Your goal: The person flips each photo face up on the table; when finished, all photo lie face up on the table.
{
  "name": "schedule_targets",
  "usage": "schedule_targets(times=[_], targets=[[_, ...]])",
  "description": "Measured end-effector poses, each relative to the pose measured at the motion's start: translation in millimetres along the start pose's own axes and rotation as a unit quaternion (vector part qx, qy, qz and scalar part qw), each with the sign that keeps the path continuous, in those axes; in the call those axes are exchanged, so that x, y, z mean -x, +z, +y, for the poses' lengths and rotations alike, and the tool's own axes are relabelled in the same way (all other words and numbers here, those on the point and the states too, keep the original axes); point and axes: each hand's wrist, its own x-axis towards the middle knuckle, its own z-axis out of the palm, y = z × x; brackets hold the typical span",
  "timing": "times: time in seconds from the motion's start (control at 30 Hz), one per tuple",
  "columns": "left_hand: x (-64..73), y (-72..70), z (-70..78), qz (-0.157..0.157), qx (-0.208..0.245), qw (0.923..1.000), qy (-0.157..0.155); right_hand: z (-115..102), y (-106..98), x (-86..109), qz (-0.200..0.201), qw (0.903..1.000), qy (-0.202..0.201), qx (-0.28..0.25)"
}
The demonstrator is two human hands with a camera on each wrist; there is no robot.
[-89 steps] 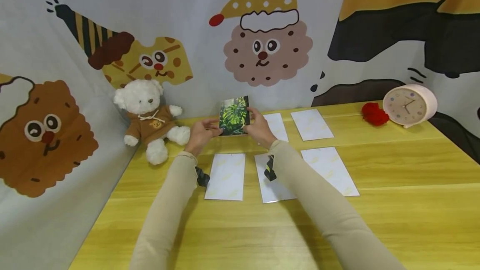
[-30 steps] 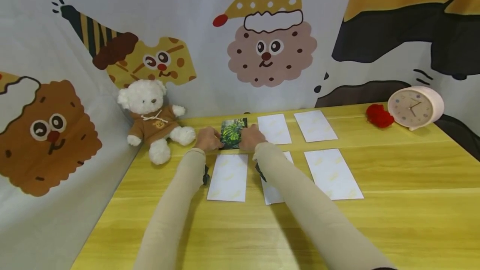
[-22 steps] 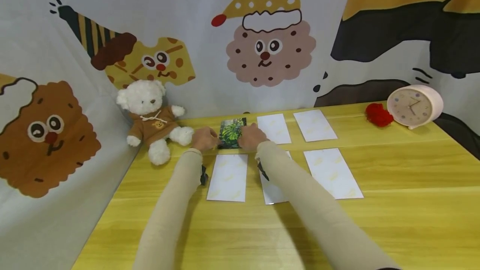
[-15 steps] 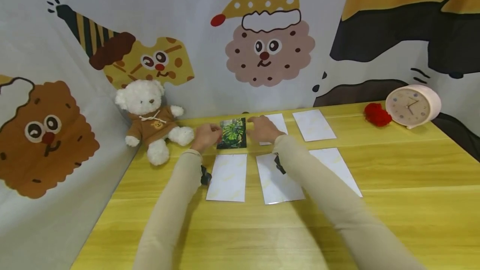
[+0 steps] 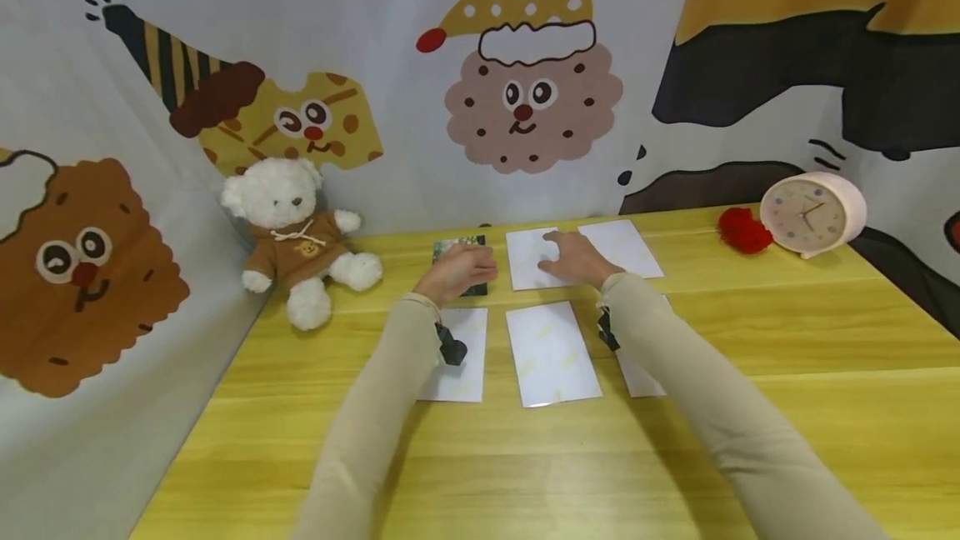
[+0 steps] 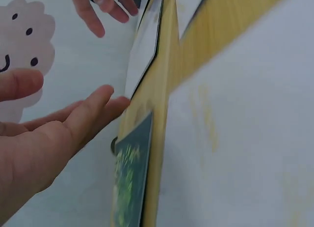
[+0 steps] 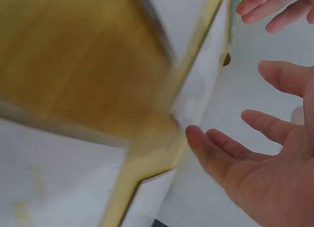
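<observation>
In the head view my left hand (image 5: 459, 270), fingers extended, is over the card with a green leaf picture (image 5: 474, 290) and hides much of it. The left wrist view shows this leaf card (image 6: 130, 178) lying on the table apart from the fingers. My right hand (image 5: 579, 260) hovers with spread fingers over a white card (image 5: 527, 263) in the back row, holding nothing. Beside it lies another white card (image 5: 626, 248). A front row holds a left white card (image 5: 467, 373), a middle one (image 5: 553, 357) and a right one (image 5: 639, 375), partly covered by my right sleeve.
A white teddy bear (image 5: 307, 250) in a brown hoodie sits at the table's back left. At the back right stand a pink alarm clock (image 5: 806, 215) and a red fluffy object (image 5: 742, 230). A cartoon-printed curtain (image 5: 420, 148) hangs behind the wood-grain table (image 5: 510, 473).
The leaf card, earlier held up in both hands, was laid flat in the back row and let go. Both hands have since moved right, the right one over the neighbouring white card.
</observation>
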Motion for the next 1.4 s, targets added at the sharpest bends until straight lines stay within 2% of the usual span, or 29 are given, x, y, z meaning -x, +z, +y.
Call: schedule_targets(times=[0.13,0.27,0.43,0.63,0.83,1.03,1.23,1.4], targets=[[-7.1,12.3,-1.4,0.015,0.029,0.9993,-0.016,6,5,2.0,-0.008,0.9999,0.012,-0.002],[-12.3,18.0,-3.8,0.043,0.057,0.9971,-0.026,7,9,3.5,-0.013,0.9999,0.005,-0.004],[-14.3,19.7,-4.5,0.063,0.072,0.9951,-0.025,4,13,5.9,-0.011,0.9999,-0.007,-0.001],[-14.0,20.3,-1.1,0.072,0.074,0.9941,-0.033,-1,16,3.6,-0.005,0.9982,-0.038,0.045],[-13.1,16.4,0.6,0.089,0.092,0.9909,-0.041,-11,16,4.1,-0.018,0.9977,-0.038,0.053],[-14.8,15.3,0.2,0.073,0.083,0.9934,-0.030,-14,18,3.5,-0.031,0.9976,-0.033,0.053],[-17.7,21.0,-2.6,0.037,0.064,0.9972,0.008,-14,17,6.8,-0.035,0.9986,-0.039,0.010],[-20.0,28.5,-3.9,0.042,0.071,0.9962,0.028,-12,14,7.8,-0.033,0.9981,-0.050,-0.016]])
